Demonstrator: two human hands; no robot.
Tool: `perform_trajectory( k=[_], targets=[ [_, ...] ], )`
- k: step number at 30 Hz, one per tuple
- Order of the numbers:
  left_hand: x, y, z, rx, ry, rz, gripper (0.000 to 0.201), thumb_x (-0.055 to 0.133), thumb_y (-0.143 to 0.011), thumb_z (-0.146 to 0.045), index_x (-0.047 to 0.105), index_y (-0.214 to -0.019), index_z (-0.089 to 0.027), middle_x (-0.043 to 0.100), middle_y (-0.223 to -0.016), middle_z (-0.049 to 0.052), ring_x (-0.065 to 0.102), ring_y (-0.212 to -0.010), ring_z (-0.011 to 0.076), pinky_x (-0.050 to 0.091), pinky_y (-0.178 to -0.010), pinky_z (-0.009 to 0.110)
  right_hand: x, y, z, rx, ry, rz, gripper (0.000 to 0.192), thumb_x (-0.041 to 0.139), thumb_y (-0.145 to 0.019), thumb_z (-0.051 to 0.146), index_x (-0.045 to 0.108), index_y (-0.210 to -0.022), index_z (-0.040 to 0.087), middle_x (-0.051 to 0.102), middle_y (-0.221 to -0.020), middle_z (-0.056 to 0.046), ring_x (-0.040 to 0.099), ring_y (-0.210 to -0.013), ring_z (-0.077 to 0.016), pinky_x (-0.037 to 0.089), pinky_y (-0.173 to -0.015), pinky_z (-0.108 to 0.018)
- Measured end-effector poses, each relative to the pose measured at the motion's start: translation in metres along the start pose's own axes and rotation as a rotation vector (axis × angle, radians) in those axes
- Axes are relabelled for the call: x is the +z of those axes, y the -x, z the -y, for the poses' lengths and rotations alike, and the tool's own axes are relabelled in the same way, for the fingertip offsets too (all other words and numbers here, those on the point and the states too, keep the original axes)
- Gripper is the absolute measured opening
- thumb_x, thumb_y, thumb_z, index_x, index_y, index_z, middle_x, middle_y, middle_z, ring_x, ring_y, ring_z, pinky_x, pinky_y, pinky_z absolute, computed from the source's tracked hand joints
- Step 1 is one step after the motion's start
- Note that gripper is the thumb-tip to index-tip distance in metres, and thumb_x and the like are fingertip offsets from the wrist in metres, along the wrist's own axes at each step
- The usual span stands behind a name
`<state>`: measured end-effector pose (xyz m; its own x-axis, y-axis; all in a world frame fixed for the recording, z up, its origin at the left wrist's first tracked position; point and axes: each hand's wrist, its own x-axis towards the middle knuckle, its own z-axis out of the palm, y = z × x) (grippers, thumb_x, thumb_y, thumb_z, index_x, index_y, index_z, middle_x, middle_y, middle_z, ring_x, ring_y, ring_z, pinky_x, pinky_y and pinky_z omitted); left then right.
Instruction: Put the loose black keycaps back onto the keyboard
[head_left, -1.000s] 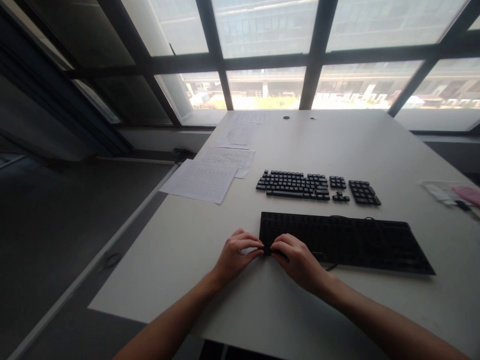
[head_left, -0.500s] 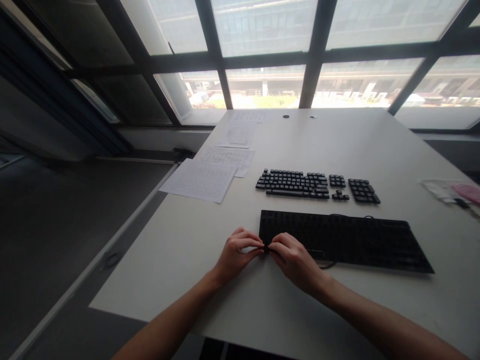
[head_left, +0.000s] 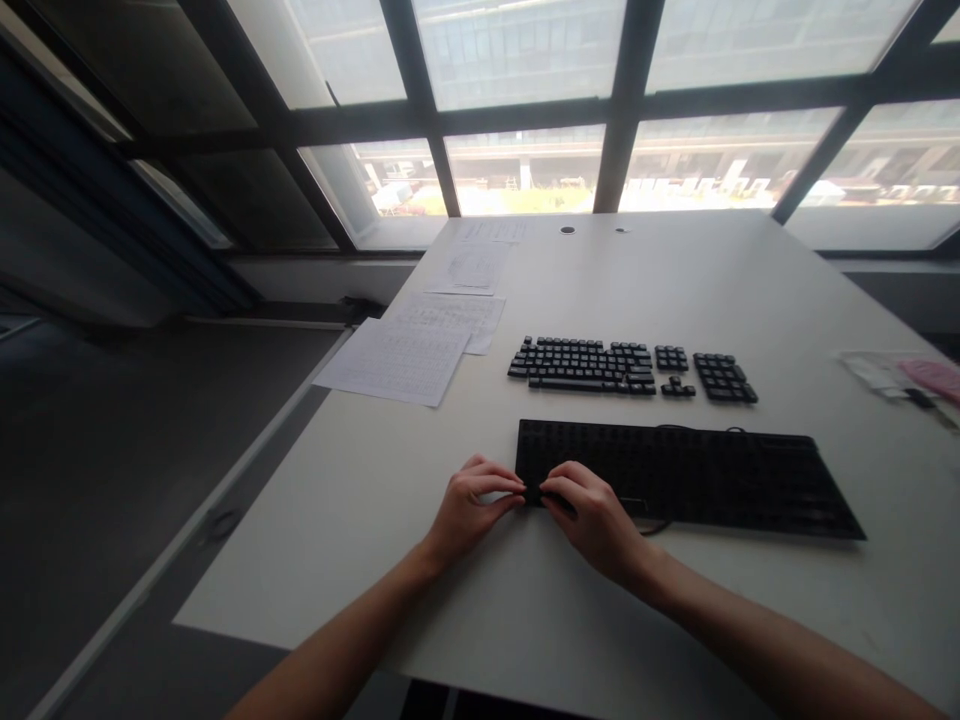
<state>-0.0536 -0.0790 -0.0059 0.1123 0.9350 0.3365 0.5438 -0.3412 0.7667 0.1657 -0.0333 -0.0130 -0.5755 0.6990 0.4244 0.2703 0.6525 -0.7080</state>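
A black keyboard base [head_left: 697,475] without its keycaps lies across the near part of the table. Both hands meet at its front left corner. My left hand [head_left: 474,508] comes in from the left with thumb and fingertips pinched together. Facing it, my right hand [head_left: 592,515] rests over the front edge, its fingers also closed in a pinch. A small dark spot shows between the two sets of fingertips, too small to tell from the base. Behind the base, loose black keycaps [head_left: 589,362] are laid out in keyboard order, with a separate number pad block [head_left: 724,378].
Printed sheets of paper [head_left: 397,360] overlap along the table's left edge. A clear bag with a pink item [head_left: 930,378] lies at the far right. The keyboard's cable [head_left: 656,529] shows at the base's front edge. Windows stand behind the white table [head_left: 360,480].
The view has shifted slightly. My right fingertips have drawn a little away from the left ones; both hands stay at the keyboard's corner.
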Motion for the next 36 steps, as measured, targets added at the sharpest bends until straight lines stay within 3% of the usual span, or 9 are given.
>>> perform_trajectory(
  k=[8,22,29,36],
  targets=[
    [-0.0005,-0.0010,-0.0042,0.114,-0.083,-0.027,0.008,0.078,-0.086,-0.021,0.080,-0.092,-0.026,0.077,-0.091,0.003,0.064,-0.084,0.0188,0.054,-0.076,0.032,0.0017,-0.0002,0.0008,-0.028,0.000,0.023,0.013,0.062,-0.093,0.010,0.068,-0.101,0.020,0.065,-0.099,-0.009,0.062,-0.090,-0.0224,0.055,-0.079,-0.037],
    [-0.0003,-0.0024,-0.0063,0.151,-0.091,-0.013,0.008,0.075,-0.088,-0.021,0.080,-0.092,-0.026,0.077,-0.092,0.004,0.063,-0.085,0.0187,0.054,-0.076,0.033,-0.0001,-0.0050,0.0048,-0.105,0.182,0.094,0.018,0.057,-0.098,0.011,0.068,-0.085,0.017,0.064,-0.092,-0.007,0.058,-0.085,-0.0202,0.049,-0.079,-0.036],
    [0.0003,-0.0028,-0.0042,0.095,-0.095,-0.005,0.006,0.076,-0.088,-0.023,0.080,-0.091,-0.026,0.077,-0.092,0.004,0.064,-0.086,0.0198,0.054,-0.078,0.035,0.0014,-0.0042,0.0021,-0.107,0.188,0.095,0.020,0.056,-0.099,0.013,0.067,-0.083,0.019,0.064,-0.093,-0.007,0.057,-0.086,-0.0198,0.049,-0.079,-0.035],
    [-0.0031,-0.0051,0.0002,-0.088,0.027,0.015,0.005,0.080,-0.084,-0.026,0.081,-0.088,-0.025,0.078,-0.090,0.004,0.070,-0.086,0.0208,0.054,-0.086,0.038,-0.0012,-0.0052,0.0040,-0.116,0.227,0.118,0.021,0.057,-0.097,0.010,0.067,-0.082,0.019,0.064,-0.095,-0.007,0.056,-0.088,-0.0201,0.048,-0.080,-0.034]
  ],
)
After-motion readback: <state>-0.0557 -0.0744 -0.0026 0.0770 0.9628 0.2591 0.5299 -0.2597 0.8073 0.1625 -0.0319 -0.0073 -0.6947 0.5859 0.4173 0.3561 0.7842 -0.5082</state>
